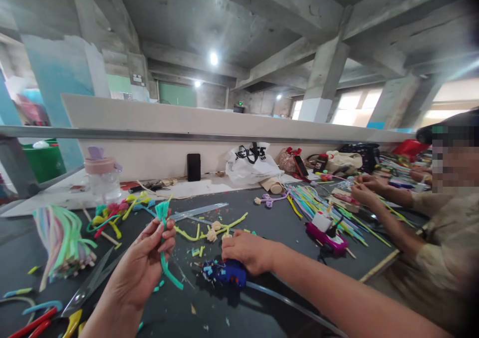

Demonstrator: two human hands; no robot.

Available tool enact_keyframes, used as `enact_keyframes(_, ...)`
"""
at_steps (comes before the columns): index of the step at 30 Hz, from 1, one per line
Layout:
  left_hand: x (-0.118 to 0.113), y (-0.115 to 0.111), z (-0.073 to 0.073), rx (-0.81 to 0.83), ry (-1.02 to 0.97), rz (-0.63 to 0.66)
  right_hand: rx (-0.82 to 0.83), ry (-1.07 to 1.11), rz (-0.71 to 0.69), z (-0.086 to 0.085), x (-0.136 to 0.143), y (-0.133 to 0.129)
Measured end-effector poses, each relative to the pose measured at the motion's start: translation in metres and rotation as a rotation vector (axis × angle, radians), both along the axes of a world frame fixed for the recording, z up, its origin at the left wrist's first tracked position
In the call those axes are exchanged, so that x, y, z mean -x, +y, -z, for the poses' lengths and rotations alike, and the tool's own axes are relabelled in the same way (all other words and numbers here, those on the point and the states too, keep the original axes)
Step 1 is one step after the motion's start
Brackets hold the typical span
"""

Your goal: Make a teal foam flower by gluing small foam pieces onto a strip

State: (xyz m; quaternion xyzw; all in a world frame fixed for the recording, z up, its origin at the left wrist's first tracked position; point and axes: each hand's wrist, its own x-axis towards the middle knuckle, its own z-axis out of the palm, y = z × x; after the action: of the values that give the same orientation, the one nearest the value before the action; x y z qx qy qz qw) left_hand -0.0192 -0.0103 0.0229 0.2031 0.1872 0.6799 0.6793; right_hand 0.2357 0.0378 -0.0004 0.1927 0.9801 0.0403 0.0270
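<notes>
My left hand (151, 243) is raised over the table, its fingers closed round a teal pipe cleaner piece (162, 210). The piece has a bunched, brush-like top, and its tail hangs below my fingers. Low over the table, my right hand (249, 250) has its fingers curled downward beside small cream pipe-cleaner flowers (212, 234); what the fingertips hold, if anything, is hidden. Just in front of that hand lies a blue glue gun (224, 273), scraps stuck round its nozzle and a clear glue stick (284, 300) running from its back. Yellow-green stems (190, 234) lie behind.
At left are a pastel pipe-cleaner bundle (62, 238), open scissors (88, 283) and a lidded clear cup (103, 180). A phone (193, 167) leans on the partition near a white bag (250, 163). Rightward lies a magenta glue gun (329, 240); a co-worker's hands (361, 190) work beyond.
</notes>
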Motion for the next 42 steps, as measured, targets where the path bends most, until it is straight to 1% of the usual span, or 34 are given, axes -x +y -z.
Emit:
enact_keyframes(2,-0.001,0.0,-0.002,0.006,-0.004,-0.011,0.017,0.006,0.03,0.001,-0.005,0.0)
enact_keyframes(6,-0.001,-0.001,-0.004,0.008,-0.003,-0.003,0.058,0.002,0.16,-0.001,-0.022,-0.004)
enact_keyframes(11,0.001,0.0,0.001,-0.021,0.006,0.015,0.109,-0.036,0.304,-0.002,-0.036,-0.008)
enact_keyframes(15,0.001,0.003,0.004,-0.043,0.002,0.029,0.144,-0.021,0.332,-0.005,-0.038,-0.012)
enact_keyframes(18,0.003,0.003,0.002,-0.042,-0.004,0.023,0.171,-0.068,0.356,-0.015,-0.04,-0.013)
enact_keyframes(20,0.007,0.003,-0.001,-0.052,-0.019,0.004,0.175,-0.095,0.391,-0.026,-0.036,-0.014)
enact_keyframes(22,0.015,0.001,-0.004,-0.066,-0.038,-0.02,0.13,-0.04,0.438,-0.038,-0.023,-0.016)
enact_keyframes(23,0.019,0.0,-0.006,-0.076,-0.047,-0.03,0.094,0.027,0.461,-0.042,-0.011,-0.017)
enact_keyframes(25,0.028,-0.002,-0.009,-0.099,-0.06,-0.038,0.082,0.154,0.425,-0.047,0.021,-0.022)
enact_keyframes(27,0.034,-0.004,-0.011,-0.14,-0.078,-0.036,0.133,0.224,0.324,-0.042,0.061,-0.028)
enact_keyframes(28,0.035,-0.005,-0.012,-0.161,-0.087,-0.032,0.17,0.233,0.287,-0.036,0.082,-0.03)
enact_keyframes(29,0.036,-0.006,-0.012,-0.177,-0.093,-0.021,0.19,0.243,0.283,-0.028,0.103,-0.032)
enact_keyframes(30,0.036,-0.006,-0.012,-0.187,-0.094,-0.008,0.214,0.236,0.293,-0.018,0.121,-0.033)
enact_keyframes(32,0.033,-0.005,-0.011,-0.188,-0.076,0.013,0.207,0.259,0.354,0.005,0.152,-0.032)
enact_keyframes(33,0.032,-0.005,-0.011,-0.18,-0.059,0.016,0.213,0.263,0.404,0.017,0.163,-0.03)
enact_keyframes(34,0.031,-0.004,-0.01,-0.168,-0.04,0.013,0.253,0.258,0.423,0.027,0.17,-0.028)
enact_keyframes(36,0.028,-0.003,-0.009,-0.138,0.002,0.017,0.267,0.284,0.445,0.041,0.176,-0.024)
enact_keyframes(38,0.026,-0.003,-0.008,-0.117,0.045,0.025,0.281,0.34,0.474,0.046,0.173,-0.02)
enact_keyframes(40,0.024,-0.004,-0.007,-0.105,0.105,0.041,0.313,0.428,0.533,0.042,0.162,-0.018)
enact_keyframes(42,0.021,-0.006,-0.007,-0.092,0.179,0.06,0.362,0.538,0.619,0.033,0.147,-0.017)
